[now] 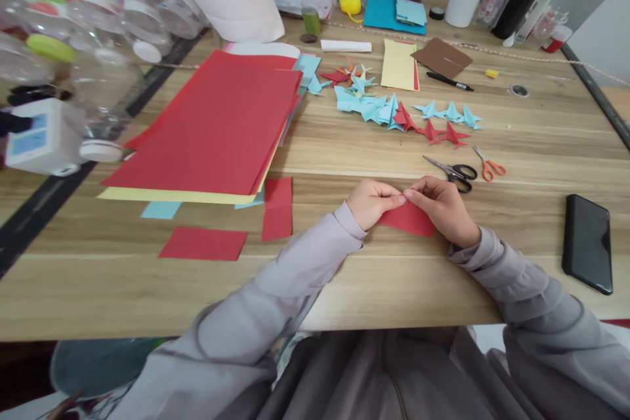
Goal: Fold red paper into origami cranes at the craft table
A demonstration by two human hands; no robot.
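A small sheet of red paper (407,219) is held between my two hands, just above the table's near half. My left hand (373,202) pinches its far edge, thumb and fingers pressed together. From the other side, my right hand (441,208) pinches the same edge, so the two thumbs almost meet. The fingers partly hide the paper, and I cannot tell how it is folded there. Beyond my right hand lie black-handled scissors (459,174) and orange-handled scissors (489,165). Two cut red pieces, one upright (277,209) and one sideways (203,243), lie to the left.
A stack of large red sheets (211,125) covers the left side. Folded blue cranes (374,109) and red cranes (445,133) stand in rows farther back. A phone (587,243) lies at right, a black pen (449,81) behind. Plastic bottles (101,79) crowd the far left.
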